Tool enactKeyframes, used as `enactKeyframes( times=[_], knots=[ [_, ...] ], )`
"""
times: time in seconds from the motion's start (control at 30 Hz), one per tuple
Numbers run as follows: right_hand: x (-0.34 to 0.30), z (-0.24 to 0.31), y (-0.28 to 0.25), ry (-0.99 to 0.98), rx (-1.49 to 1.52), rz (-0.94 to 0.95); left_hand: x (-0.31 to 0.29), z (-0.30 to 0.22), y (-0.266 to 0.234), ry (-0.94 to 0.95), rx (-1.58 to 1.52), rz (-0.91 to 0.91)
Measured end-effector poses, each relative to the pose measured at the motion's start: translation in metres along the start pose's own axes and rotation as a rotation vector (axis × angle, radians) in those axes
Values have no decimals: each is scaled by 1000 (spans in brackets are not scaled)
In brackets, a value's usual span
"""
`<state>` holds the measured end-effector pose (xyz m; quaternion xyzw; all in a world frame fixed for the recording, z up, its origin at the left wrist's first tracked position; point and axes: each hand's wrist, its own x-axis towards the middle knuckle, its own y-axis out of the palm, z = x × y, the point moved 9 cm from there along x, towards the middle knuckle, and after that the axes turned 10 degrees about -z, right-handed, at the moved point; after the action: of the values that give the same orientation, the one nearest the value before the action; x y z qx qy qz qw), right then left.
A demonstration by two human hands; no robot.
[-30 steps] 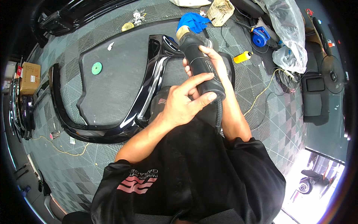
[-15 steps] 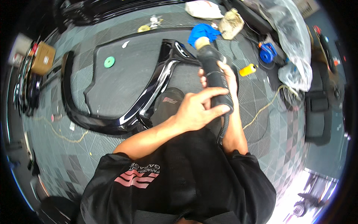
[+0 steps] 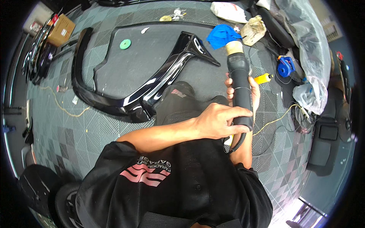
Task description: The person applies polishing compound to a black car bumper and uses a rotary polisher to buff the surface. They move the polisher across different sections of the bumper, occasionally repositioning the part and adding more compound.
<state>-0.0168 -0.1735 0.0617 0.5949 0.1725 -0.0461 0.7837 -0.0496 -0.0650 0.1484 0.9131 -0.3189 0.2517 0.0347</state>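
I hold a black corded polisher (image 3: 241, 79) with a yellow foam pad (image 3: 234, 47) at its far end. My right hand (image 3: 255, 93) wraps its body from beneath, with fingertips showing on the left side. On the near end, my left hand (image 3: 217, 121) grips with the thumb and fingers apart around the casing, close to where the cord (image 3: 238, 143) leaves it. A glossy black curved car trim piece (image 3: 152, 85) lies in front of me, to the left of the polisher, touched by neither hand.
The trim rests on a dark grey mat (image 3: 133, 57) with a green round pad (image 3: 125, 44). Beyond the polisher lie a blue cloth (image 3: 221, 37) and a stained pale bag (image 3: 253, 31). A yellow bottle (image 3: 263, 78), a blue tool (image 3: 286, 67) and plastic sheeting (image 3: 310, 49) are at right.
The view has shifted, and floor things sit further right and higher. The polisher has moved right in the picture and stands straighter. Both hands keep their hold on it.
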Motion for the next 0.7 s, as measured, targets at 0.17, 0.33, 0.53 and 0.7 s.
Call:
enactKeyframes(
  times=[0.17,0.33,0.53,0.7],
  knots=[
    [1,0,-21,-5,6,-49,-8,28,7,-29,-61,149],
    [20,4,-46,-72,-47,-170,-13,160,-58,-825,-555,-295],
    [39,-38,-92,360,-200,-319,1,252,-29,-1071,-812,-232],
    [79,9,-132,302,-893,-493,1,310,-35,-1147,-478,-469]
  ],
)
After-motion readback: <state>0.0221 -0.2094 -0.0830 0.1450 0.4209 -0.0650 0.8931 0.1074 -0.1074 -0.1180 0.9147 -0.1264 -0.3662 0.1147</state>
